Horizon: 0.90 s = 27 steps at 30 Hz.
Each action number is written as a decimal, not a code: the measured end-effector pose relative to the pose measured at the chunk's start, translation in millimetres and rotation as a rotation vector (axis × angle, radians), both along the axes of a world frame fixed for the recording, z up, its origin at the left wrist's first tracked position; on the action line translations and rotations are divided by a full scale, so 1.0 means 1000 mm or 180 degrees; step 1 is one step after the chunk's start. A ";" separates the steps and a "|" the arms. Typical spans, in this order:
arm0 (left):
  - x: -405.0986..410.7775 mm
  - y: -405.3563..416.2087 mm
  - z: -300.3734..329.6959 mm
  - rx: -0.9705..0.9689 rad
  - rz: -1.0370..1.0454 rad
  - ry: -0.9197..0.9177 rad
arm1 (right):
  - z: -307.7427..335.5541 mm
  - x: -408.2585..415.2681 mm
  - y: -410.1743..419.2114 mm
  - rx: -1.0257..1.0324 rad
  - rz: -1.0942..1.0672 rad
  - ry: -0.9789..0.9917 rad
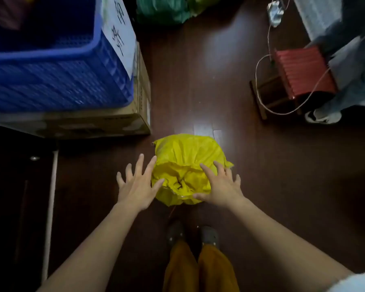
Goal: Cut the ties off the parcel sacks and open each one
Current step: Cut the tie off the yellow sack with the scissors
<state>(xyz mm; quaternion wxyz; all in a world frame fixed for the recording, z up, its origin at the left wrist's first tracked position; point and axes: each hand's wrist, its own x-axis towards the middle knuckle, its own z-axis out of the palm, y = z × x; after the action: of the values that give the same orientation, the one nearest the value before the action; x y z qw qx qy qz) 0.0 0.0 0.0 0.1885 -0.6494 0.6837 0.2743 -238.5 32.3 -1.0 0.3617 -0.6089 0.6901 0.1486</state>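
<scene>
Head view, writing: we see a white paper sheet (pixel 120 32) on the side of the blue crate (pixel 57 66); it carries dark handwritten characters, too blurred for us to read.
Head view, task thing: the yellow sack (pixel 185 163) stands on the dark wooden floor (pixel 198 81), just in front of our feet; its thin crinkled plastic is gathered into a tied neck on top.
Left hand: our left hand (pixel 138 182) has its fingers spread and straight, at the left edge of the sack, gripping nothing.
Right hand: our right hand (pixel 221 186) lies flat on the sack top, fingers spread, thumb on the folds.
Containers: the perforated plastic crate sits on a cardboard box (pixel 105 121); its content is perhaps dark cloth.
Others: a red ribbed stool (pixel 301 72) with a pale cord (pixel 261 66) over it; green sacks (pixel 167 9) further away.
</scene>
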 end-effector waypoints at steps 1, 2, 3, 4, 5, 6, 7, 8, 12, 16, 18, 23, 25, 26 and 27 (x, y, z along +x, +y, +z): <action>0.002 -0.001 -0.010 0.0044 -0.0036 0.0010 | -0.012 0.004 0.001 0.0147 0.0027 -0.0007; 0.005 -0.003 -0.023 -0.0014 -0.0050 0.0015 | -0.024 0.008 0.000 0.0220 0.0030 -0.0021; 0.007 -0.003 -0.035 -0.0005 -0.0084 -0.0007 | -0.035 0.013 0.002 0.0279 0.0022 -0.0048; 0.010 -0.004 -0.045 -0.0011 -0.0079 0.0021 | -0.047 0.017 0.004 0.0284 -0.0051 -0.0119; 0.010 -0.004 -0.054 0.0006 -0.0079 0.0072 | -0.057 0.023 0.005 0.0267 -0.0136 -0.0186; 0.010 -0.004 -0.062 0.0045 -0.0079 0.0141 | -0.066 0.028 0.006 0.0219 -0.0227 -0.0242; 0.010 -0.005 -0.068 0.0106 -0.0001 0.0253 | -0.074 0.032 0.006 0.0158 -0.0364 -0.0273; 0.010 -0.007 -0.073 0.0173 0.0107 0.0391 | -0.081 0.035 0.006 0.0079 -0.0528 -0.0291; 0.008 -0.011 -0.084 0.0121 0.0685 0.0910 | -0.097 0.038 0.007 -0.0106 -0.1031 -0.0495; 0.001 -0.004 -0.070 0.0005 0.1080 0.1470 | -0.081 0.033 0.013 -0.0242 -0.1175 -0.0773; -0.002 -0.003 -0.050 0.0052 0.1170 0.1685 | -0.061 0.030 0.013 -0.0312 -0.1329 -0.0946; -0.020 -0.019 0.018 0.0056 0.1084 0.1889 | 0.007 0.020 -0.002 -0.0827 -0.1780 -0.1411; -0.032 -0.033 0.051 0.0034 0.1097 0.2042 | 0.034 0.015 -0.015 -0.0927 -0.1847 -0.1305; -0.038 -0.041 0.067 0.0005 0.1136 0.2120 | 0.049 0.011 -0.022 -0.0953 -0.1860 -0.1254; -0.042 -0.049 0.083 -0.0030 0.1188 0.2188 | 0.064 0.008 -0.030 -0.0985 -0.1898 -0.1239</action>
<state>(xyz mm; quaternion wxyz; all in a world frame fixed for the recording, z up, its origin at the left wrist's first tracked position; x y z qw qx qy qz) -42.2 -49.4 83.4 -0.1076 -0.6337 0.5784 0.5023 -230.7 2.2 62.8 0.4171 -0.4457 0.7696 -0.1873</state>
